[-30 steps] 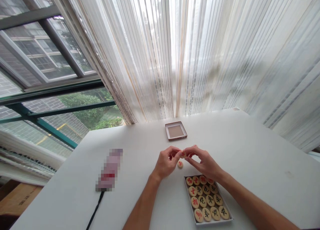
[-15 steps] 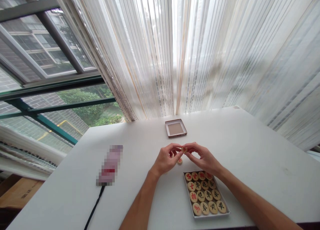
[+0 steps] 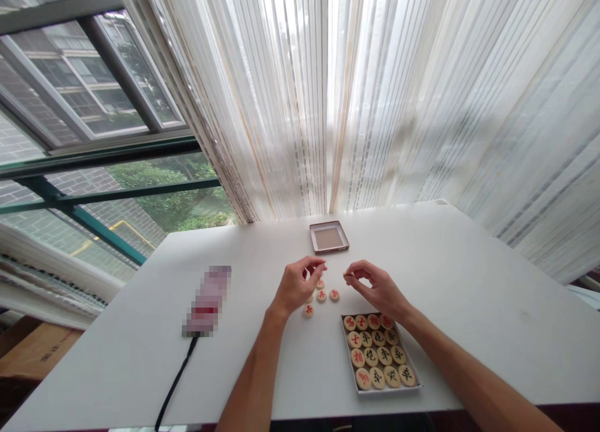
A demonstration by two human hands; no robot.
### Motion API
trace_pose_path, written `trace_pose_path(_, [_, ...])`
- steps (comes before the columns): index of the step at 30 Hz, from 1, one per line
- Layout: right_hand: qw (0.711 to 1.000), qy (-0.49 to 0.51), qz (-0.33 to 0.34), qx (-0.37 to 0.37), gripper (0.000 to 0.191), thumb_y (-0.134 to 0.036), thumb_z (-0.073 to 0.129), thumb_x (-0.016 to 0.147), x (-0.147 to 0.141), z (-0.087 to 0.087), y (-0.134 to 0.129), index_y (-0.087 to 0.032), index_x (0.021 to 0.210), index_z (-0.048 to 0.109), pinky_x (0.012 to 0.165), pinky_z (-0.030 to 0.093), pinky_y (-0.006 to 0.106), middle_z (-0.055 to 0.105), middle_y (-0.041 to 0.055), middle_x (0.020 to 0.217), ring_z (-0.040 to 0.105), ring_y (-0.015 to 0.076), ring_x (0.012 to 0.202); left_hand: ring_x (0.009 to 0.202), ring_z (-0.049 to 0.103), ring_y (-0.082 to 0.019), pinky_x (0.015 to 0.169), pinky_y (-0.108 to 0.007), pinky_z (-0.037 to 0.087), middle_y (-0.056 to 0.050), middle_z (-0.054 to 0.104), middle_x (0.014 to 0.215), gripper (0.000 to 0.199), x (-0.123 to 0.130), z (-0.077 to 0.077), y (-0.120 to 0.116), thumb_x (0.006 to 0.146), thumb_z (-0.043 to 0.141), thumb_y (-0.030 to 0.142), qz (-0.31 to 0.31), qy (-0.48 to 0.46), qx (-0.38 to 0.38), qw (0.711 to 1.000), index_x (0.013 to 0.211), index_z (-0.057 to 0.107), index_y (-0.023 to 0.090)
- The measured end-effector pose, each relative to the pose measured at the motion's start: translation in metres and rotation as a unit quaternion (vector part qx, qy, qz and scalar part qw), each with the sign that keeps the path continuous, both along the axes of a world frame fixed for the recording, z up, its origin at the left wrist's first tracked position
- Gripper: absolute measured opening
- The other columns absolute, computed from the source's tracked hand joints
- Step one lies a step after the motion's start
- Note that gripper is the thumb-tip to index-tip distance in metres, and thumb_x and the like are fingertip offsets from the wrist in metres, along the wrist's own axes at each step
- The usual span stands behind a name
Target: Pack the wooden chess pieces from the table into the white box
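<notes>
My right hand (image 3: pixel 375 285) pinches a round wooden piece (image 3: pixel 347 276) above the table. To its left, my left hand (image 3: pixel 297 285) has thumb and index finger brought together near the loose pieces; whether anything is between the tips is too small to tell. Several round pieces with red characters lie by it, one (image 3: pixel 334 295) between the hands and another (image 3: pixel 308 310) below my left hand, which partly hides others. An open box (image 3: pixel 357 391) at the lower right holds rows of pieces with red and black characters.
A shallow box lid (image 3: pixel 329 249) lies inside up on the white table (image 3: pixel 469 282) behind my hands. On the left is a blurred pinkish object (image 3: pixel 209 302) with a black cable (image 3: pixel 175 391). Curtains and a window border the far edge.
The hands, together at one piece before, are now apart. My left hand moved left, and my right hand keeps a piece. More loose red-character pieces show between and below them.
</notes>
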State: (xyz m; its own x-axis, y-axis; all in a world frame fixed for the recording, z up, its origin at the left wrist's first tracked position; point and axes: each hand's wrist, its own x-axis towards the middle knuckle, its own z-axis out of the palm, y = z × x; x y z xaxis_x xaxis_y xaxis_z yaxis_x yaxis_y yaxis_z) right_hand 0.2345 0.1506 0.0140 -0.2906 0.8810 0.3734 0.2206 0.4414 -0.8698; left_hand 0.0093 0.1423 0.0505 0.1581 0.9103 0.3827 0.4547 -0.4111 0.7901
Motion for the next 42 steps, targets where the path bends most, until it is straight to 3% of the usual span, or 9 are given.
trace_pose_path(5, [1.000,0.011,-0.005,0.008,0.019,-0.041,0.063,0.093,0.010,0.009,-0.007,-0.023,0.094,0.060,0.077,0.057,0.033,0.069,0.0032,0.085,0.069,0.0189,0.078,0.068,0.061,-0.014,0.064,-0.026,0.050,-0.002,0.074,0.091,0.016,0.012,0.008,-0.037,0.095,0.059,0.031,0.022,-0.004,0.005,1.000,0.103,0.070,0.023])
trace_pose_path(8, [1.000,0.013,0.005,-0.002,0.018,-0.041,0.064,0.093,0.019,0.015,-0.024,-0.023,0.095,0.060,0.078,0.056,0.033,0.068,0.0032,0.086,0.069,0.0188,0.079,0.096,0.065,-0.020,0.082,-0.032,0.054,-0.006,0.070,0.111,0.020,0.028,-0.005,-0.077,0.095,0.059,0.030,-0.015,-0.020,0.012,1.000,0.113,0.067,0.024])
trace_pose_path(10, [1.000,0.011,0.012,-0.019,0.018,-0.040,0.064,0.093,0.025,0.017,-0.039,-0.023,0.095,0.059,0.078,0.056,0.032,0.067,0.0027,0.084,0.069,0.0188,0.079,0.119,0.057,-0.025,0.104,-0.041,0.047,-0.008,0.064,0.125,0.024,0.036,-0.018,-0.100,0.093,0.063,0.030,-0.027,-0.018,0.020,0.999,0.116,0.065,0.025])
trace_pose_path(13, [0.999,0.003,0.010,-0.046,0.019,-0.040,0.064,0.093,0.031,0.019,-0.061,-0.022,0.097,0.060,0.076,0.057,0.031,0.067,0.0030,0.086,0.068,0.0186,0.080,0.130,0.051,-0.027,0.112,-0.047,0.041,-0.009,0.057,0.136,0.025,0.040,-0.034,-0.119,0.093,0.062,0.028,-0.020,-0.017,-0.004,1.000,0.118,0.065,0.026])
trace_pose_path(17, [0.996,-0.042,0.018,-0.072,0.020,-0.042,0.062,0.094,0.033,0.020,-0.085,-0.022,0.100,0.061,0.075,0.057,0.031,0.070,0.0046,0.090,0.070,0.0204,0.083,0.130,0.051,-0.027,0.109,-0.046,0.046,-0.008,0.054,0.138,0.021,0.039,-0.043,-0.123,0.094,0.062,0.025,-0.029,-0.012,-0.008,0.999,0.114,0.067,0.027])
trace_pose_path(21, [0.994,-0.087,0.020,-0.062,0.017,-0.038,0.056,0.097,0.034,0.022,-0.098,-0.024,0.102,0.063,0.079,0.057,0.032,0.067,0.0060,0.102,0.070,0.0213,0.090,0.133,0.048,-0.028,0.113,-0.049,0.043,-0.008,0.053,0.139,0.023,0.040,-0.044,-0.121,0.090,0.065,0.021,-0.046,0.017,0.019,0.999,0.112,0.067,0.027])
trace_pose_path(25, [0.991,-0.123,0.008,-0.047,0.014,-0.033,0.053,0.098,0.033,0.022,-0.107,-0.025,0.097,0.065,0.080,0.055,0.031,0.066,0.0043,0.098,0.067,0.0197,0.088,0.132,0.048,-0.028,0.113,-0.049,0.042,-0.008,0.052,0.138,0.021,0.041,-0.047,-0.122,0.089,0.065,0.018,-0.044,0.030,0.025,0.998,0.109,0.067,0.026])
trace_pose_path(37, [0.979,-0.185,-0.063,-0.053,0.014,-0.034,0.056,0.097,0.020,0.004,-0.115,-0.025,0.088,0.064,0.067,0.054,0.027,0.067,0.0002,0.082,0.064,0.0169,0.070,0.127,0.050,-0.026,0.110,-0.048,0.045,-0.007,0.056,0.131,0.019,0.044,-0.047,-0.120,0.089,0.060,0.012,-0.033,0.032,0.008,0.999,0.102,0.066,0.024])
trace_pose_path(42, [0.975,-0.200,-0.094,-0.017,0.014,-0.034,0.056,0.096,0.017,-0.004,-0.114,-0.026,0.087,0.064,0.064,0.052,0.028,0.067,0.0012,0.083,0.063,0.0172,0.067,0.126,0.051,-0.027,0.109,-0.048,0.045,-0.007,0.056,0.130,0.017,0.044,-0.047,-0.121,0.089,0.061,0.013,-0.032,0.028,0.012,0.999,0.102,0.065,0.024])
